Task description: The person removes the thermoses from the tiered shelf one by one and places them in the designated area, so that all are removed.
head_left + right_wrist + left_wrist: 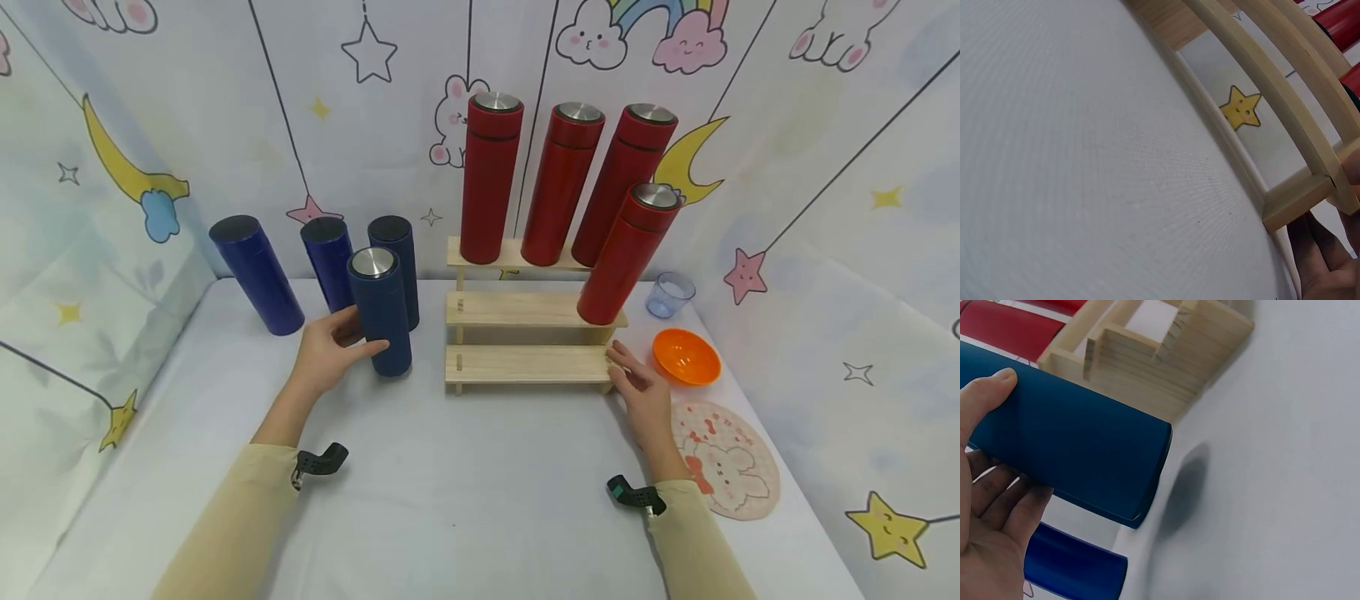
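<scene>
My left hand (330, 346) grips a dark blue flask with a steel lid (381, 310), upright just left of the wooden stepped rack (525, 363). In the left wrist view my thumb lies on the blue flask (1072, 440) and the fingers (1004, 506) curl under it; its base seems slightly off the cloth. My right hand (637, 387) rests with straight fingers against the rack's lower right corner (1297, 203). Three red flasks (558, 183) stand on the top step and a fourth red flask (626, 254) on the middle step at the right.
Three more blue flasks (258, 275) stand behind the held one near the back wall. A clear cup (670, 294), an orange bowl (686, 357) and a pink rabbit mat (723, 458) lie right of the rack. Cloth walls close in three sides.
</scene>
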`<act>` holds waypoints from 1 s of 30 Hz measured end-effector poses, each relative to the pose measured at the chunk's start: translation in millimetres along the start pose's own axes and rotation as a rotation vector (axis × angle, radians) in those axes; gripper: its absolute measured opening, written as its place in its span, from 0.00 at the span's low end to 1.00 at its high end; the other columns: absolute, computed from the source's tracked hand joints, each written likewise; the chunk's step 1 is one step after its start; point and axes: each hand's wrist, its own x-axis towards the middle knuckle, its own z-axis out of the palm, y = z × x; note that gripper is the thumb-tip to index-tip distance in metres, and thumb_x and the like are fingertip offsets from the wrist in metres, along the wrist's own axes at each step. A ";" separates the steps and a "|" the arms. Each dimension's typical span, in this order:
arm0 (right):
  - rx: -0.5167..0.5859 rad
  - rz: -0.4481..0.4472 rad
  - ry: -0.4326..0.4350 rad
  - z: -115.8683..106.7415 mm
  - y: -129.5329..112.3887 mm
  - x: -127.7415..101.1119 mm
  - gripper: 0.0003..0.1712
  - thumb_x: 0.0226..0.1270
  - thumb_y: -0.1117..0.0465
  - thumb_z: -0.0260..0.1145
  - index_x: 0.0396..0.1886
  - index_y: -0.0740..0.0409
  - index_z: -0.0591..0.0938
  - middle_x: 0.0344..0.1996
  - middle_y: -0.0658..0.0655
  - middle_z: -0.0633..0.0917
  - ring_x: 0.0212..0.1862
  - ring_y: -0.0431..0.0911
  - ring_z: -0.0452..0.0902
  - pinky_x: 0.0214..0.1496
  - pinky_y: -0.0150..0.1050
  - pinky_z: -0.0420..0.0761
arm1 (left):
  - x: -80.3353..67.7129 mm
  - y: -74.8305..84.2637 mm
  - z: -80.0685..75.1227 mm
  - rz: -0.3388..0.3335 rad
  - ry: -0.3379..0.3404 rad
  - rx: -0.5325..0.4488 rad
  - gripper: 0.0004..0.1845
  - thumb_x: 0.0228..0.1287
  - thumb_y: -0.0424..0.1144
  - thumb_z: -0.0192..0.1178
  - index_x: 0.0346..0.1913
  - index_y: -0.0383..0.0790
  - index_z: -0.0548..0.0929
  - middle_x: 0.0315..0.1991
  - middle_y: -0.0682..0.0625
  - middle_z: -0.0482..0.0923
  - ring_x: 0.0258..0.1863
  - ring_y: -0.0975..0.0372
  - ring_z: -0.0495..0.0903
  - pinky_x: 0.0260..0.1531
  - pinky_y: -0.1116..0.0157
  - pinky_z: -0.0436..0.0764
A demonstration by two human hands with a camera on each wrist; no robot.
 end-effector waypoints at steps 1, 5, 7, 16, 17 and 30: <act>-0.007 0.001 0.000 -0.2 -0.2 -0.5 0.22 0.81 0.57 0.70 0.70 0.57 0.85 0.76 0.51 0.78 0.78 0.44 0.69 0.66 0.23 0.75 | -0.1 -2.0 0.8 -0.004 -0.001 -0.002 0.45 0.65 0.49 0.81 0.78 0.33 0.73 0.69 0.36 0.79 0.68 0.45 0.80 0.70 0.52 0.78; -0.014 0.001 -0.001 -1.1 -1.4 -2.3 0.23 0.81 0.54 0.70 0.70 0.55 0.86 0.75 0.50 0.78 0.78 0.45 0.69 0.66 0.24 0.75 | -0.8 -8.7 5.0 -0.003 -0.006 -0.031 0.44 0.65 0.48 0.81 0.78 0.32 0.74 0.69 0.36 0.80 0.68 0.44 0.80 0.69 0.53 0.79; -0.022 0.005 -0.001 -1.7 -1.6 -2.9 0.23 0.81 0.53 0.70 0.70 0.54 0.86 0.75 0.49 0.78 0.78 0.45 0.69 0.67 0.23 0.74 | -1.4 -11.4 7.5 -0.006 -0.013 -0.045 0.44 0.64 0.48 0.81 0.77 0.33 0.74 0.69 0.36 0.79 0.68 0.45 0.81 0.68 0.54 0.80; -0.032 -0.004 -0.002 -1.3 1.1 -1.9 0.23 0.82 0.53 0.70 0.70 0.53 0.86 0.76 0.48 0.78 0.78 0.44 0.69 0.67 0.23 0.74 | -3.2 -18.2 10.8 0.028 -0.016 -0.048 0.42 0.65 0.45 0.81 0.76 0.32 0.76 0.70 0.36 0.79 0.69 0.44 0.79 0.68 0.55 0.80; -0.033 -0.007 -0.003 -0.8 1.2 -1.6 0.23 0.82 0.53 0.70 0.70 0.53 0.86 0.76 0.48 0.78 0.78 0.43 0.69 0.68 0.23 0.73 | -3.3 -18.6 10.2 0.032 -0.015 -0.049 0.41 0.65 0.44 0.81 0.76 0.32 0.76 0.69 0.36 0.79 0.69 0.44 0.79 0.68 0.55 0.80; -0.029 -0.012 0.003 0.0 -2.4 -2.8 0.22 0.82 0.56 0.70 0.70 0.55 0.86 0.76 0.49 0.78 0.78 0.43 0.69 0.68 0.22 0.73 | -9.2 -16.9 13.4 0.015 -0.007 -0.122 0.42 0.63 0.38 0.81 0.77 0.31 0.74 0.70 0.34 0.78 0.70 0.43 0.78 0.69 0.56 0.79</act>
